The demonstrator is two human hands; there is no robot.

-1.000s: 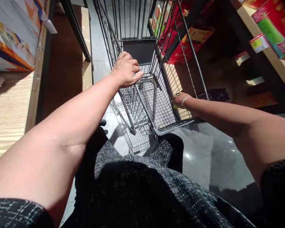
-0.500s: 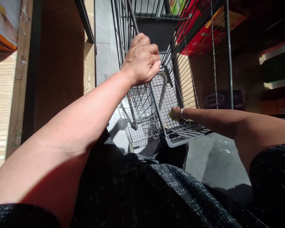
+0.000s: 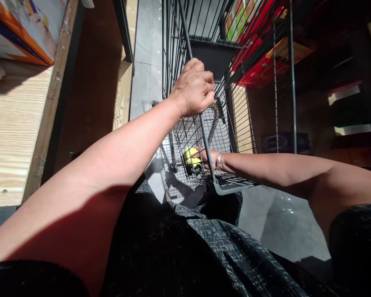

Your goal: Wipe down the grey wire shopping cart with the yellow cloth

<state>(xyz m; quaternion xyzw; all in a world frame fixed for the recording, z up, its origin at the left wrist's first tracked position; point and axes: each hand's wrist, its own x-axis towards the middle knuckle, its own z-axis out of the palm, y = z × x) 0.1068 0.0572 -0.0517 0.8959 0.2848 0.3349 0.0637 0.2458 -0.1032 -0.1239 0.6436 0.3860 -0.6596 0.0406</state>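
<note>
My left hand (image 3: 196,87) is wrapped round the grey top bar of a wire shopping cart (image 3: 207,136). Low inside the basket, my right hand (image 3: 207,157), with a bracelet at its wrist, has its fingers round a bright yellow cloth (image 3: 191,156). The cloth is against the wire mesh at the near left of the cart. The cart's top bar and wires partly cover the right hand, so some of its fingers are hidden.
On the left runs a wooden shelf (image 3: 15,136) bearing a box with an orange edge (image 3: 34,35). Red packages (image 3: 256,70) are stacked on the right beyond the cart. Grey floor tiles (image 3: 266,206) show around the cart, and a dark garment (image 3: 185,251) covers my lap.
My right hand has moved left across the lower basket with the yellow cloth, to the near left mesh. My left hand keeps its hold on the bar while the view has shifted slightly.
</note>
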